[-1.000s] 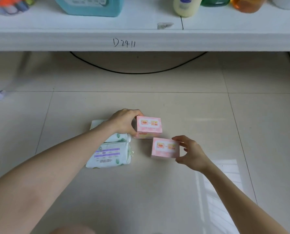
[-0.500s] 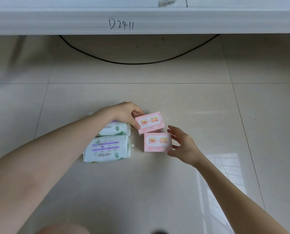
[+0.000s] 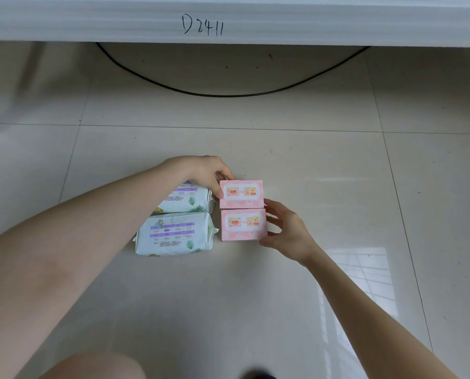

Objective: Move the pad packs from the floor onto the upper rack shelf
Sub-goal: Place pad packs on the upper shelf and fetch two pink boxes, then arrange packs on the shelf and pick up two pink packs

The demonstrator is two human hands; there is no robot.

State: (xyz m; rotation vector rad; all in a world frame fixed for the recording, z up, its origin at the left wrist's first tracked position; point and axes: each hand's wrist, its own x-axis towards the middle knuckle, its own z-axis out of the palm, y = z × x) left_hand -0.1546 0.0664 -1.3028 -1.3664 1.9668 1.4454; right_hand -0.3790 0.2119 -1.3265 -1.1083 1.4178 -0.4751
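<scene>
Head: pink packs (image 3: 243, 225) flat, long axes sideways

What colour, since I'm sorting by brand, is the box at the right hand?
The box is pink, with small orange pictures on white; head view.

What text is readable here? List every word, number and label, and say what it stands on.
"D2411": handwritten in black on the white shelf edge.
Far pink pack and near pink pack: print under the pictures, too small to read.
Far green-white pack and near green-white pack: purple label panels and lines below, too blurred to read.
</scene>
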